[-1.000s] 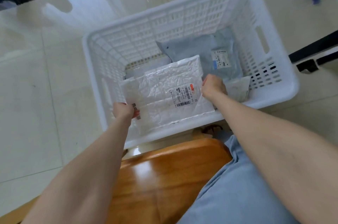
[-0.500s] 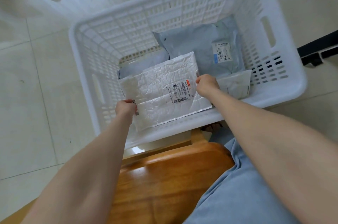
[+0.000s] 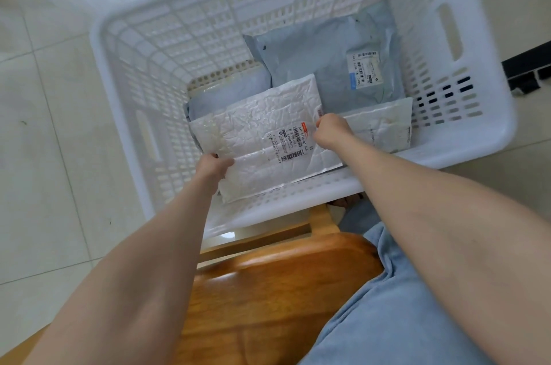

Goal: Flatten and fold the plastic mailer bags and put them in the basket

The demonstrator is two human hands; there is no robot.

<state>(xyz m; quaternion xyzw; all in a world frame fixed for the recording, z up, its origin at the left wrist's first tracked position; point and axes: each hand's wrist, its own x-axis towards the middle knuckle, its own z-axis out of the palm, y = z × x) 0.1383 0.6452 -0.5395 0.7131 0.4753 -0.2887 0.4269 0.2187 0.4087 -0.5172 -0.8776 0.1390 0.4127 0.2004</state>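
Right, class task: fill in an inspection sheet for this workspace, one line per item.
Surface: tiled floor, basket standing on it.
Job's things: white mailer held over the basket's near side; inside lie a labelled grey mailer, a plain grey mailer and a small white mailer.
Clutter: nothing seen.
Grippers: left hand and right hand each grip an edge of the white mailer.
Cables: nothing seen.
Surroundings: wooden seat nearest the camera; black object at the right edge.
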